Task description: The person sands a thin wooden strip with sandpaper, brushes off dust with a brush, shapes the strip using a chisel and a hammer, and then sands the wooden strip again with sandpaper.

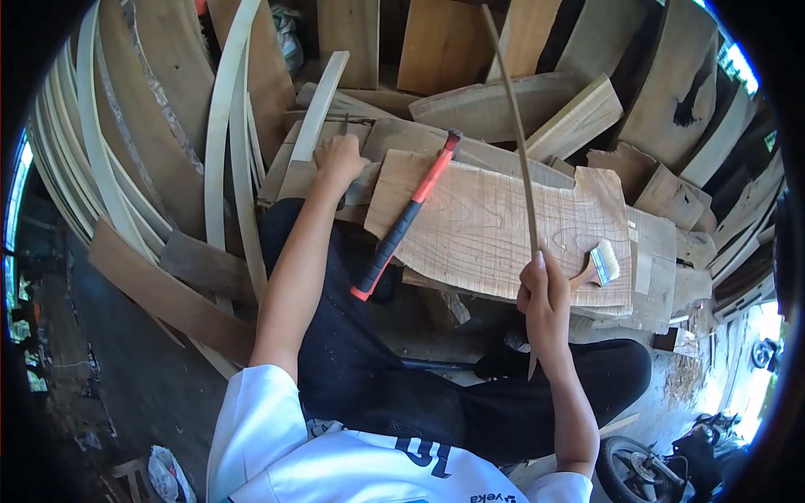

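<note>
A long, thin wooden strip (521, 142) rises from my right hand (546, 293), whose fingers are closed round it. Its lower end pokes out below that hand. My left hand (340, 159) is a closed fist at the far left of the boards, beside a pale wood batten (321, 105). A thin dark piece (345, 123) shows just beyond the fist; what the fingers hold is hidden. Between the hands, a red and black hammer (408, 218) lies slanted on a grained wooden board (490, 214). A paintbrush (596, 267) with pale bristles lies right of my right hand.
Bent wooden strips (222, 126) stand at the left. Several planks (453, 46) lean along the back, with a thick wood block (577, 117) in front of them. My crossed legs (369, 352) lie below the boards. A motorcycle wheel (629, 471) is at lower right.
</note>
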Motion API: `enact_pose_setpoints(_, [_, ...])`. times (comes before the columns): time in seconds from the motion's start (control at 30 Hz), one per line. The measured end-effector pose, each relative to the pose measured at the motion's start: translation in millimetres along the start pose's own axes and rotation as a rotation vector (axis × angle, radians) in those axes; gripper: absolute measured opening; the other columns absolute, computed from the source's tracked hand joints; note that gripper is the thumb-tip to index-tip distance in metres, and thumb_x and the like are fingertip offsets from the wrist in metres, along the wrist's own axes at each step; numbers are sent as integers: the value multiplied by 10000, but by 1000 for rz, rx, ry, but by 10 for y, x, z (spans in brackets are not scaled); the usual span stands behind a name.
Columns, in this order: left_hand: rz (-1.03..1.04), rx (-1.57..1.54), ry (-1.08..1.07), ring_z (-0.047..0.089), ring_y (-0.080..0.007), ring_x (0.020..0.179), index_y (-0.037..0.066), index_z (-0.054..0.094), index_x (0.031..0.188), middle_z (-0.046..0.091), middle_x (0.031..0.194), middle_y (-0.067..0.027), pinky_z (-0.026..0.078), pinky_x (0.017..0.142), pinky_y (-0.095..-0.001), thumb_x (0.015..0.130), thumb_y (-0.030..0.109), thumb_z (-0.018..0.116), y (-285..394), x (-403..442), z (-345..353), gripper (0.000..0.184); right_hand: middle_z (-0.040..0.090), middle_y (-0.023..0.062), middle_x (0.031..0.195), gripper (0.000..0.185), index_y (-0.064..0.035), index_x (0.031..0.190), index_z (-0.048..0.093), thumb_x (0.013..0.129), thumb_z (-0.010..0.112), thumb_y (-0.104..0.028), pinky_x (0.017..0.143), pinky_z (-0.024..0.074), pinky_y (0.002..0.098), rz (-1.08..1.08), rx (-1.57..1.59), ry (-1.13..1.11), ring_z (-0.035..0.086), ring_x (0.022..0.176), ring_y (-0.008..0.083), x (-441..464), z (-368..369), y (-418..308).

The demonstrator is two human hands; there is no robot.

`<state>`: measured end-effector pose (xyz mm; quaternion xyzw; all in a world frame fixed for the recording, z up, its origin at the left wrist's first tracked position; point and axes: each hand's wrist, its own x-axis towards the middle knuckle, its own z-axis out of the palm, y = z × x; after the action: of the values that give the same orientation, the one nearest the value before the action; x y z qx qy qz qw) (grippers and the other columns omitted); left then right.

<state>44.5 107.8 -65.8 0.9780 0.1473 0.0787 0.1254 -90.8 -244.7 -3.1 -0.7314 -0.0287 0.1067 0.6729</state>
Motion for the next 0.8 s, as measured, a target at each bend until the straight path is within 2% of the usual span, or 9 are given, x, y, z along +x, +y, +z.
enact_pose_setpoints(0.07, [-259,282,-277,546,-343,1210,112,708,1108,630,1263,-131,399,975,-521,784,299,752,-16,92,131,377,388,-57,730,337,19,1327,494,1061,418,-173,501,301,176,26,110,-44,358,595,6,-6,-22,-27])
enact_pose_setpoints(0.2, [-250,401,-207,365,-289,1343,120,691,1172,556,1362,-115,275,1060,-535,868,261,652,-24,157,395,338,392,-70,723,192,-6,1109,545,1052,443,-159,504,304,174,-2,170,-48,357,584,11,-60,24,12])
enact_pose_setpoints(0.27, [-225,410,-137,356,-290,1345,116,691,1175,552,1358,-119,282,1051,-525,926,199,552,-61,191,467,298,393,-69,727,250,8,1212,540,1055,430,-153,511,304,178,-43,132,-99,347,592,13,-84,-23,19])
enact_pose_setpoints(0.37, [-224,223,-12,579,-274,1141,101,699,1042,691,1046,-120,324,987,-529,938,135,511,-21,233,341,217,386,-64,738,408,-13,1439,429,1060,417,-161,519,304,181,-80,138,-83,336,598,16,-134,-83,53])
enact_pose_setpoints(0.47, [-34,-194,441,648,-378,946,55,543,1007,691,893,-159,450,855,-469,980,125,481,224,158,-8,97,389,-57,751,455,-39,1492,360,1061,419,-171,524,303,182,-98,148,-68,336,601,18,-149,-111,45])
enact_pose_setpoints(0.57, [329,-819,670,615,-323,964,37,421,1118,594,1044,-202,471,830,-414,1002,70,464,753,-170,-268,127,391,-52,766,454,-49,1495,361,1059,420,-158,529,303,181,-151,126,-17,338,610,19,-134,-84,43])
enact_pose_setpoints(0.67, [552,-989,355,488,-91,807,64,425,1113,468,986,-37,472,736,-279,990,-28,421,1100,-781,-245,154,395,-57,748,456,-51,1494,365,1053,434,-150,525,310,186,-112,143,25,344,602,20,-86,-15,80])
enact_pose_setpoints(0.73, [919,-745,332,580,-217,848,46,539,923,532,1072,-106,472,719,-317,803,-95,557,1315,-1017,-446,185,406,-65,723,452,-53,1486,381,1048,446,-143,517,314,192,-77,102,-23,350,587,24,-63,46,114])
enact_pose_setpoints(0.8, [1033,-628,255,554,-273,1016,93,609,936,546,1157,-106,429,854,-360,775,-1,630,1399,-1213,-469,188,436,-48,678,400,-13,1418,463,1040,464,-144,506,328,216,-68,55,-10,372,572,33,-52,77,113])
